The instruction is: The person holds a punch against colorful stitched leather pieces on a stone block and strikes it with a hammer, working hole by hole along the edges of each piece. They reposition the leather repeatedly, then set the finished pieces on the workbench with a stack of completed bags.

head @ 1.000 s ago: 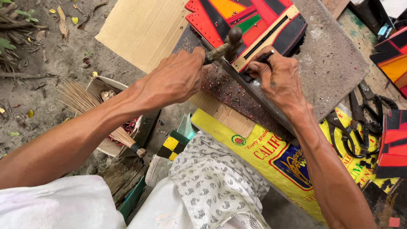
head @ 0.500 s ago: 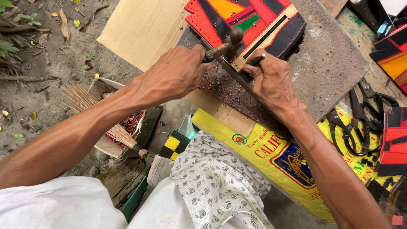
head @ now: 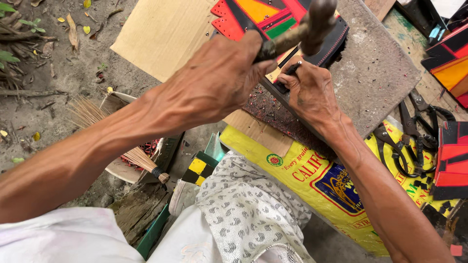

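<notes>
Raised since before, left hand (head: 214, 83) clenches a hammer (head: 312, 24); right hand (head: 312, 92) pinches a punch (head: 292, 68).

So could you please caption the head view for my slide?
Left hand raises a hammer over a punch held by right hand.

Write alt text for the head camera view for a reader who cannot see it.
The left hand grips a raised hammer while the right hand steadies a thin dark punch on a red, yellow and black patterned piece, which lies on a grey stone slab. Scissors lie to the right, a straw brush to the left.
</notes>
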Demonstrator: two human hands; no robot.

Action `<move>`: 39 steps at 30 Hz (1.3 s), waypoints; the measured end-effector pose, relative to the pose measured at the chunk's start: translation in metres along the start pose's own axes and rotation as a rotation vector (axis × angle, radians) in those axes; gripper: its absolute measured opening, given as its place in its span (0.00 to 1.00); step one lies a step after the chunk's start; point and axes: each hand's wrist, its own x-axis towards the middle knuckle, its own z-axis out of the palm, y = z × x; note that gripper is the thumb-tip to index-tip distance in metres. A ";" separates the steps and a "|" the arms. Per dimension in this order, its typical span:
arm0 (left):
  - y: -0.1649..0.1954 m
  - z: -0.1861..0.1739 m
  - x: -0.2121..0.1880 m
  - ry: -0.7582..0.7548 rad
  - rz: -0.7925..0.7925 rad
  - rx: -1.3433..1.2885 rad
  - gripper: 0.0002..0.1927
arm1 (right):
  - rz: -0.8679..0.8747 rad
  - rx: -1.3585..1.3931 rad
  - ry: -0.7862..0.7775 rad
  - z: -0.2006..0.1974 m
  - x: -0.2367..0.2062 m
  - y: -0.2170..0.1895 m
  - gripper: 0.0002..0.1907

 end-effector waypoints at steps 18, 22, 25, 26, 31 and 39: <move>-0.009 0.008 -0.002 -0.041 0.049 0.143 0.17 | -0.034 -0.026 0.015 0.003 0.001 0.002 0.05; 0.000 -0.008 0.001 0.115 0.095 -0.013 0.15 | 0.025 -0.048 -0.002 0.003 0.000 0.001 0.06; 0.015 -0.024 -0.003 0.338 0.250 -0.180 0.10 | 0.021 0.000 0.003 0.004 -0.001 0.000 0.06; 0.022 -0.026 -0.004 0.405 0.275 -0.225 0.09 | 0.004 -0.011 0.014 0.005 0.000 0.001 0.06; 0.029 -0.018 0.008 0.051 0.001 -0.137 0.12 | -0.008 -0.059 0.027 0.006 0.000 0.002 0.07; -0.008 0.006 -0.012 0.099 0.050 -0.080 0.16 | 0.021 -0.019 0.031 0.009 -0.003 0.005 0.07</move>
